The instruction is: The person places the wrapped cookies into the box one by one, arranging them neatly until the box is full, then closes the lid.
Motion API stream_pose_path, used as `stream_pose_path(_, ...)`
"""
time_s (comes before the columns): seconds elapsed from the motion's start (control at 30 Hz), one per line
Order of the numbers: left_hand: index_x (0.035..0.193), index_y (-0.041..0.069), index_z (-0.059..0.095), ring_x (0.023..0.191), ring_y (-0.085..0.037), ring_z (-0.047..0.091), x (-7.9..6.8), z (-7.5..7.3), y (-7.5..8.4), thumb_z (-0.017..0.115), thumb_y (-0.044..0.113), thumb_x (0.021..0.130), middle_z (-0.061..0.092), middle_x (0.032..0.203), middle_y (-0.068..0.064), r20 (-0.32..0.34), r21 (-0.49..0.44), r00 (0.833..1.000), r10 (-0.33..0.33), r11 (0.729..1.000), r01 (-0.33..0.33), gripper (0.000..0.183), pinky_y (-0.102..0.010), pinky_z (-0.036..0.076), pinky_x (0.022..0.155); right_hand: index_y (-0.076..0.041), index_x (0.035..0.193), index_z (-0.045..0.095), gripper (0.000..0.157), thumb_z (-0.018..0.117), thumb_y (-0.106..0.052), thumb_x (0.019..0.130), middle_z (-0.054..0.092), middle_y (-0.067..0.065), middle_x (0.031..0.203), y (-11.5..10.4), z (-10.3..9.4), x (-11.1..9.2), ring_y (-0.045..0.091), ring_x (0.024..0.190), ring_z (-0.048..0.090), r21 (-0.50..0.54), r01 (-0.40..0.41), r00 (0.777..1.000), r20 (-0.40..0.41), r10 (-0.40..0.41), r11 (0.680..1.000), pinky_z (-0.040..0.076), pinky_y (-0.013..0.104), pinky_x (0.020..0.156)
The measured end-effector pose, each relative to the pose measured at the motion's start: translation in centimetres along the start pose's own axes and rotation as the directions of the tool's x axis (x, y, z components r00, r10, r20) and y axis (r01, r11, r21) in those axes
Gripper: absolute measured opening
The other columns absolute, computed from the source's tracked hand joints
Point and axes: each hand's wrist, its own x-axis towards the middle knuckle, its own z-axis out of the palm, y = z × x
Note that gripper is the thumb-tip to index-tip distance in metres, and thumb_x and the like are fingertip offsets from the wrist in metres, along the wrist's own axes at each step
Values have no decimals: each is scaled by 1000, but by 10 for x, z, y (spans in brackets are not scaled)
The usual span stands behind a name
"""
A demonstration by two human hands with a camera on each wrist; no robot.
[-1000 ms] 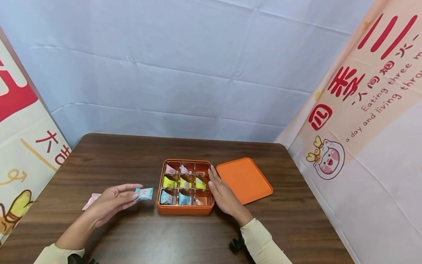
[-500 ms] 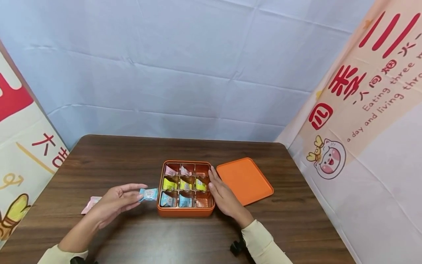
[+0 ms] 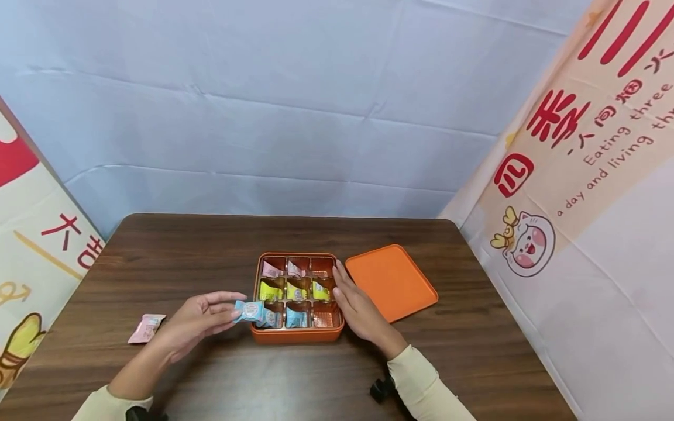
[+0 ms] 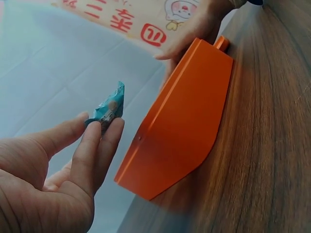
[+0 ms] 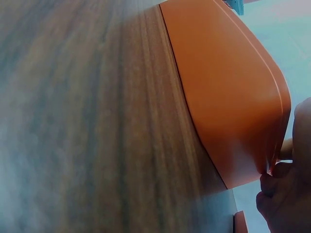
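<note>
Between thumb and fingertips, my left hand (image 3: 202, 320) pinches a blue wrapped candy (image 3: 250, 311), which overlaps the near left corner of the orange box (image 3: 297, 336) in the head view. In the left wrist view the candy (image 4: 111, 104) appears above the rim level, beside the box wall (image 4: 180, 116). Nine compartments divide the box: pink candies (image 3: 271, 269) at the back, yellow ones (image 3: 296, 292) across the middle, blue ones (image 3: 296, 318) in front. The back right and front right compartments hold no candy. With fingers extended, my right hand (image 3: 360, 307) rests along the box's right side.
A square orange lid (image 3: 392, 282) lies on the wooden table (image 3: 210, 245) right of the box, partly behind my right hand. A pink wrapped candy (image 3: 147, 328) lies left of my left hand. Behind the table hangs a pale cloth (image 3: 263, 146).
My left hand has carried the blue candy rightward, from left of the box to over its near left corner. The right hand keeps its place against the box. The head view has shifted slightly.
</note>
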Motion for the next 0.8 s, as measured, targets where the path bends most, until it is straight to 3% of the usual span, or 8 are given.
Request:
stream_pose_path(0.27, 142, -10, 50, 107, -13, 67, 9, 8, 3, 71, 12, 97, 68, 126, -12, 25, -1, 1000, -7, 1000, 7, 54, -40, 53, 99, -9, 162, 18, 56, 32, -32, 113, 0, -7, 169, 0, 0, 0, 13, 153, 11, -6, -6, 1000, 11, 6, 1000, 23, 45, 122)
stream_pose_path(0.8, 137, -10, 55, 110, -17, 67, 20, 22, 9, 71, 13, 96, 62, 134, -21, 40, 18, 999, 13, 1000, -14, 50, -34, 56, 95, -8, 161, 21, 54, 36, -28, 113, 2, -6, 169, 1, 1, -1, 18, 153, 15, 3, -5, 1000, -5, 5, 1000, 25, 50, 121)
